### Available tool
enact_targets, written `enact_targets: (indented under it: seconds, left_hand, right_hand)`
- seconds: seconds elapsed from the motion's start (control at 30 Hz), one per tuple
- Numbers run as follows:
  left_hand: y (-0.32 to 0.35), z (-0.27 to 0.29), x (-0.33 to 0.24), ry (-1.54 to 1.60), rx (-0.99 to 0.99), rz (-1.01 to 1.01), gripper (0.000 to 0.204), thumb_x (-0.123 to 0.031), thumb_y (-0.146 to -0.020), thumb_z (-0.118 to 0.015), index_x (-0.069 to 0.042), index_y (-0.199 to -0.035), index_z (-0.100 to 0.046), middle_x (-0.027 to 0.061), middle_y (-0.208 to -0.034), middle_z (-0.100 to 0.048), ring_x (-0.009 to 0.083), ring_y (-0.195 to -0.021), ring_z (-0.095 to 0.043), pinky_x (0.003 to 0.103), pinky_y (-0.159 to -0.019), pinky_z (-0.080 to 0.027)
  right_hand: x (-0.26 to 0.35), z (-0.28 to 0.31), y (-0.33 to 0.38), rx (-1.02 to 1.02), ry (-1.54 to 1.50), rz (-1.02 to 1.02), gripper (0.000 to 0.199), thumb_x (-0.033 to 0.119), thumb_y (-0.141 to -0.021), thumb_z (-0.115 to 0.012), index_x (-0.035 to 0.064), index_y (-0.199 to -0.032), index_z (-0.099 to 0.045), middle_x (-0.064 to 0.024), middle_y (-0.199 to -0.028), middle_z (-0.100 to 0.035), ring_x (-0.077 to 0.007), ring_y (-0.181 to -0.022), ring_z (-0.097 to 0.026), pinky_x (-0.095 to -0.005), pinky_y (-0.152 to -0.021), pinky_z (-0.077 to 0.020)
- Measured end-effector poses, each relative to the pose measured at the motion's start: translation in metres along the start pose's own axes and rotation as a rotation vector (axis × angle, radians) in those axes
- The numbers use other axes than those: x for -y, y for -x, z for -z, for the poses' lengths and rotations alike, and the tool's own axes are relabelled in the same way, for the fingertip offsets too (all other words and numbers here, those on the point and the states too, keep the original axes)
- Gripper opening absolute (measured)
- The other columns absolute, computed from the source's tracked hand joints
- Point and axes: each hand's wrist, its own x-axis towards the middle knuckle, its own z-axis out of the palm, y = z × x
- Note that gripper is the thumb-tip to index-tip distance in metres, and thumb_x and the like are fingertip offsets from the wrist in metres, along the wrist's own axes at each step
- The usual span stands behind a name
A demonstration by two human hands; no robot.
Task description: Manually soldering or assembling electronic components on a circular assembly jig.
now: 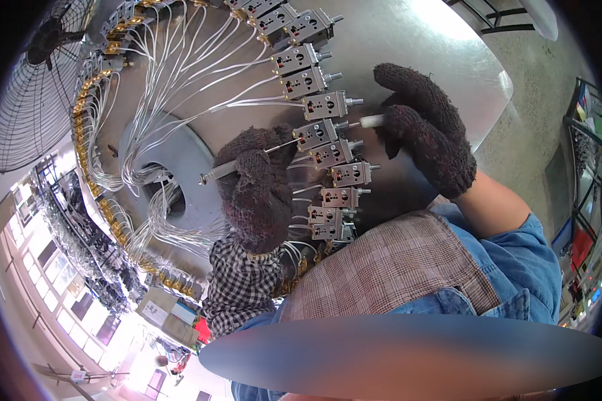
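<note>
Both my hands wear dark knitted gloves. My left hand [255, 194] is closed around a slim pen-like tool [222, 171]. Its thin metal rod reaches right, and its tip meets the side of a small silver metal box [316, 135] with a threaded shaft. From the other side my right hand [429, 127] grips a short white cylinder [372, 121], whose thin tip points at that box's shaft; whether they touch I cannot tell. Similar boxes [324, 105] stand in a curved row along the round table's rim, with white wires [180, 107] running from them.
The wires gather at a grey disc [197, 160] with a central hole, on the metal tabletop [408, 40]. Brass-coloured fittings [80, 123] line the left rim. A large fan [40, 87] stands at far left, and a rack [582, 147] stands at right.
</note>
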Motion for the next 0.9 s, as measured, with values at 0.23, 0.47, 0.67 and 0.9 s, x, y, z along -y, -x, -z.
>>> enact_targets:
  seconds: [0.23, 0.47, 0.67, 0.9]
  left_hand:
    - [0.001, 0.001, 0.000, 0.033, 0.004, 0.041, 0.026, -0.013, -0.086, -0.050, 0.001, -0.106, -0.046, 0.0148, -0.099, -0.055, 0.0326, -0.098, -0.053, 0.046, -0.089, -0.044]
    - [-0.001, 0.003, 0.000, 0.008, -0.008, 0.054, 0.026, -0.013, -0.086, -0.050, 0.001, -0.107, -0.045, 0.0152, -0.099, -0.054, 0.0315, -0.099, -0.053, 0.046, -0.089, -0.044]
    - [-0.002, -0.004, -0.002, -0.084, -0.096, 0.076, 0.021, -0.012, -0.083, -0.054, -0.001, -0.101, -0.049, 0.0146, -0.096, -0.053, 0.0291, -0.093, -0.055, 0.046, -0.087, -0.045]
    - [-0.002, -0.005, -0.002, -0.038, -0.060, 0.078, 0.026, -0.012, -0.083, -0.054, 0.000, -0.105, -0.047, 0.0146, -0.098, -0.052, 0.0281, -0.094, -0.054, 0.043, -0.087, -0.045]
  right_hand:
    - [-0.004, 0.005, -0.005, 0.141, 0.047, 0.056, 0.037, 0.016, -0.085, -0.052, 0.0052, -0.120, -0.045, -0.0091, -0.088, -0.059, -0.0135, -0.072, -0.057, -0.0253, -0.060, -0.0490]
    - [0.016, 0.004, -0.006, 0.133, 0.060, -0.194, 0.034, 0.018, -0.086, -0.051, 0.0043, -0.117, -0.047, -0.0116, -0.099, -0.057, -0.0145, -0.082, -0.058, -0.0266, -0.069, -0.0486]
    - [0.005, 0.005, -0.012, 0.121, 0.047, 0.047, 0.030, 0.023, -0.085, -0.053, 0.0050, -0.109, -0.055, -0.0081, -0.097, -0.058, -0.0117, -0.080, -0.058, -0.0254, -0.068, -0.0485]
    - [0.002, 0.005, -0.012, 0.041, 0.244, 0.122, 0.030, 0.023, -0.084, -0.054, 0.0062, -0.109, -0.056, -0.0099, -0.096, -0.058, -0.0134, -0.077, -0.058, -0.0261, -0.066, -0.0487]
